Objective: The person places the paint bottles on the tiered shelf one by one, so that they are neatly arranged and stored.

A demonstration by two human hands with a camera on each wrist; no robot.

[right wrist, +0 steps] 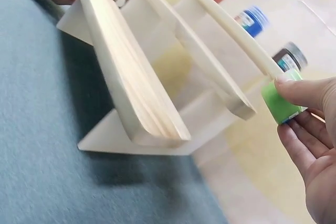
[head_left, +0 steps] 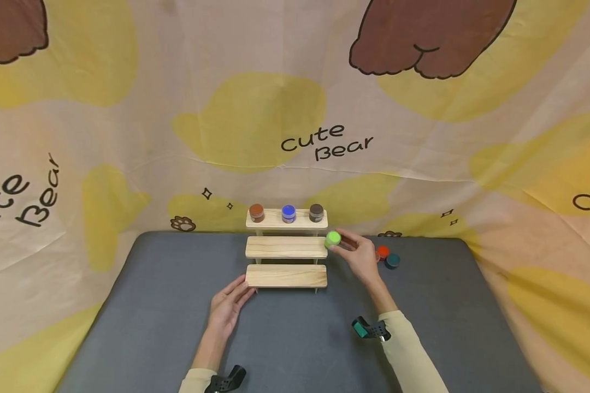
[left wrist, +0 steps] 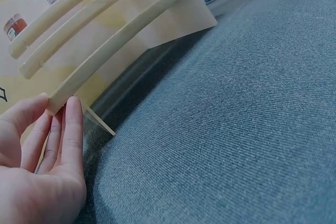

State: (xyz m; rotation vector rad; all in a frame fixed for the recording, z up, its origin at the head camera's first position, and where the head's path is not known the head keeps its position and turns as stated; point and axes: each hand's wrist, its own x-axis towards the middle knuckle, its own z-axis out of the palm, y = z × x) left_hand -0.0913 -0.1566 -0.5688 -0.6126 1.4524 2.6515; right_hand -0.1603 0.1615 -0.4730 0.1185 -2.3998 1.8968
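A three-tier wooden display stand [head_left: 286,276] stands on the table. My left hand [head_left: 224,310] pinches the left end of its lowest shelf, thumb and fingertips at the edge. In my right hand [head_left: 359,256] is a small bright green paint jar [right wrist: 283,97], pinched between thumb and fingers at the right end of the middle shelf. Whether the jar touches the shelf, I cannot tell. Along the top shelf sit a reddish-brown jar [head_left: 257,213], a blue jar [head_left: 288,213] and a dark brown jar [head_left: 316,213].
Right of the stand, behind my right hand, an orange-red jar [head_left: 383,252] and a teal jar [head_left: 392,261] stand on the grey table [head_left: 295,344]. Another jar there is partly hidden by the hand. A printed cloth [head_left: 255,120] hangs behind the table.
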